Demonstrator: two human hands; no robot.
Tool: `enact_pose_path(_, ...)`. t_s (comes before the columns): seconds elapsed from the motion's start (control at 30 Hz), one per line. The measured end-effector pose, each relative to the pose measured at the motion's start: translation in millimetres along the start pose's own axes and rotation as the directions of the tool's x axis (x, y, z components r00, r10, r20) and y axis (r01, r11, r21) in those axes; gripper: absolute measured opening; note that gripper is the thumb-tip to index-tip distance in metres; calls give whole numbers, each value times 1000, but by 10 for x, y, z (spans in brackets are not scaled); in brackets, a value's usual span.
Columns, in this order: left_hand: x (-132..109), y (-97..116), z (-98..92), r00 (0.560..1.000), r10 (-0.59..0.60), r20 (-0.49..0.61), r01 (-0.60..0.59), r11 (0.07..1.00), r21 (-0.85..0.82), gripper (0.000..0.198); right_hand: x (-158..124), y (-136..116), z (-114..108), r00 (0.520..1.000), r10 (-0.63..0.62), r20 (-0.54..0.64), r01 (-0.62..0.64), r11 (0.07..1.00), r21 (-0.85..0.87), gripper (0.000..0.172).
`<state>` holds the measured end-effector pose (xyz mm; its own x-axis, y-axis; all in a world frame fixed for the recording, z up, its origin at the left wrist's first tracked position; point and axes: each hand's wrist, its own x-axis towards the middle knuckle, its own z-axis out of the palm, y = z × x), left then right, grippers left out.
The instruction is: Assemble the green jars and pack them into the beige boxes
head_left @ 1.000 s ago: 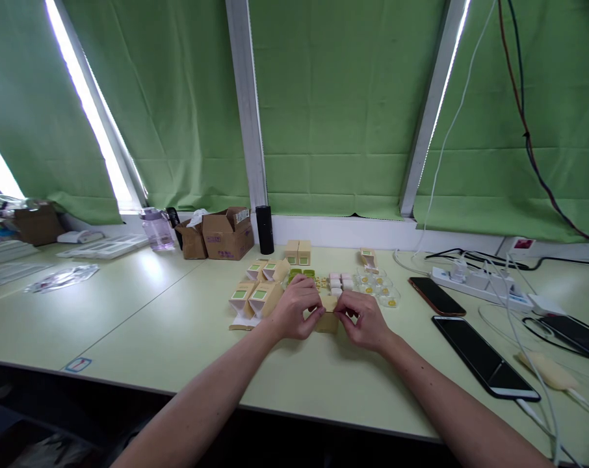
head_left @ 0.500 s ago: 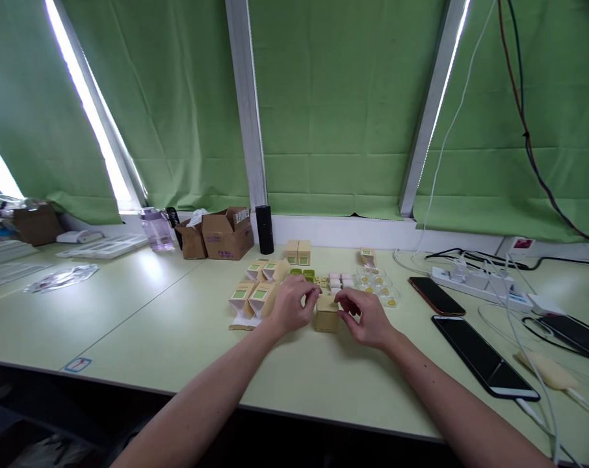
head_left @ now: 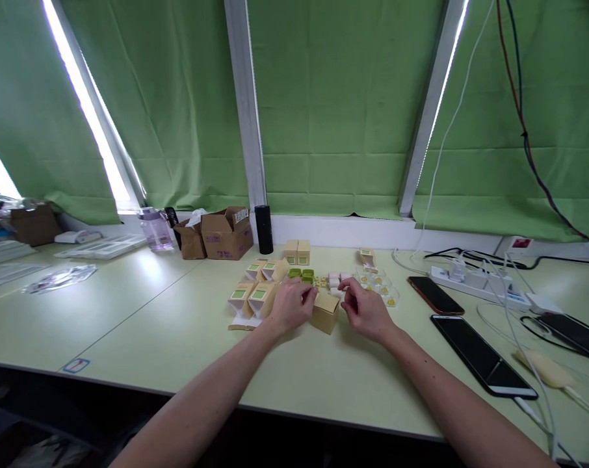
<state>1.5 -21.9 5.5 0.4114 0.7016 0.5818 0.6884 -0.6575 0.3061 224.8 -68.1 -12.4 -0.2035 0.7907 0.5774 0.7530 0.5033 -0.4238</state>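
Observation:
A small closed tan cardboard box (head_left: 324, 314) stands on the table before me, turned at an angle. My left hand (head_left: 293, 303) is at its left side, fingers curled against the upper left edge; the fingertips are partly hidden. Just right of the box is my right hand (head_left: 366, 311), thumb and index finger apart with nothing visible between them. Several tan boxes with green labels and open flaps (head_left: 258, 296) lie to the left of my left hand. Behind the hands are green containers (head_left: 307, 273), small yellowish pieces (head_left: 320, 281) and pale pink-and-white rolls (head_left: 334, 283).
A clear tray with yellow pieces (head_left: 390, 300) and an open box (head_left: 367, 257) are at the right. Two closed boxes (head_left: 303, 252) and a black cylinder (head_left: 264, 229) stand further back. Phones (head_left: 482, 354), a power strip (head_left: 480, 286) and cables occupy the right side; cartons (head_left: 226, 237) sit back left.
The small box has turned, so a corner now faces me. My right hand has moved slightly off its right side, while my left hand stays at the left edge.

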Motion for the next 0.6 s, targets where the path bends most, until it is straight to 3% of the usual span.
enact_pose_path(0.2,-5,-12,14,999,-32,38,36,994,-108,29,-50,-101,-37,993,-114,27,110,987,119,27)
enact_pose_path(0.33,-13,-5,27,996,-6,86,16,993,-116,31,-71,-157,-6,987,-152,55,149,987,60,23)
enact_pose_path(0.47,-6,-13,34,998,11,64,-4,995,-103,29,-65,-117,17,985,-167,34,167,986,13,12)
enact_pose_path(0.6,5,-24,25,999,-18,40,22,996,-92,32,-47,-45,12,986,-166,0,166,986,-7,13)
